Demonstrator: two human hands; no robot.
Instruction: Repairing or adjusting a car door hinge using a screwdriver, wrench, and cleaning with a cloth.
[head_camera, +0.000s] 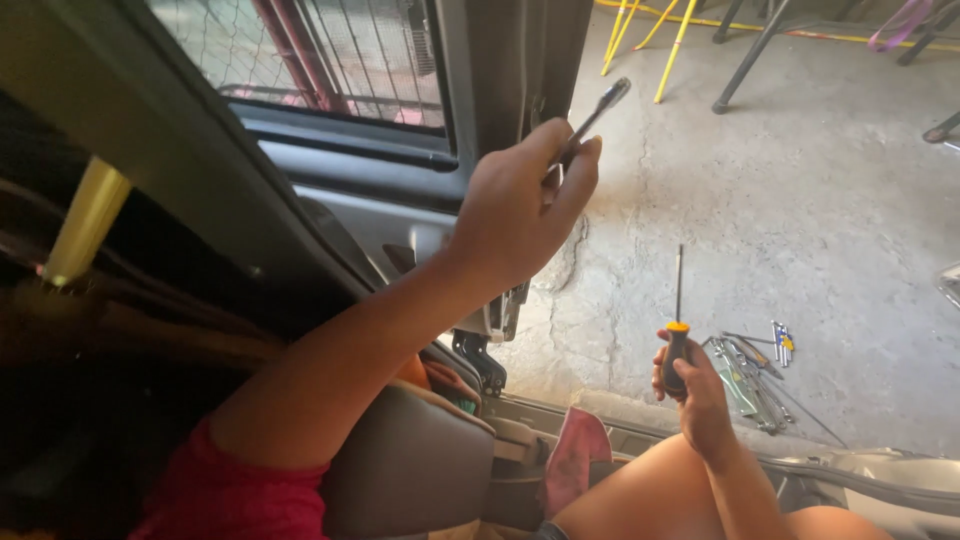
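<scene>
Fingers (572, 165) of left hand (520, 205) pinch wrench (598, 108); right hand (692, 385) grips screwdriver (677, 330).

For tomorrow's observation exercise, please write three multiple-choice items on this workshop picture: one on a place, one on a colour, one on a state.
1. Where do the loose metal tools lie?
A. on the concrete floor
B. on the seat
C. on the window ledge

2. What colour is the collar of the screwdriver handle?
A. green
B. orange
C. white

3. How is the left hand?
A. open and flat
B. resting on the floor
C. raised, shut on a slim metal tool

Answers:
1. A, they lie on the grey floor beyond the right hand.
2. B, an orange band tops the black grip.
3. C, the fingers pinch the tool near the door frame.
</scene>
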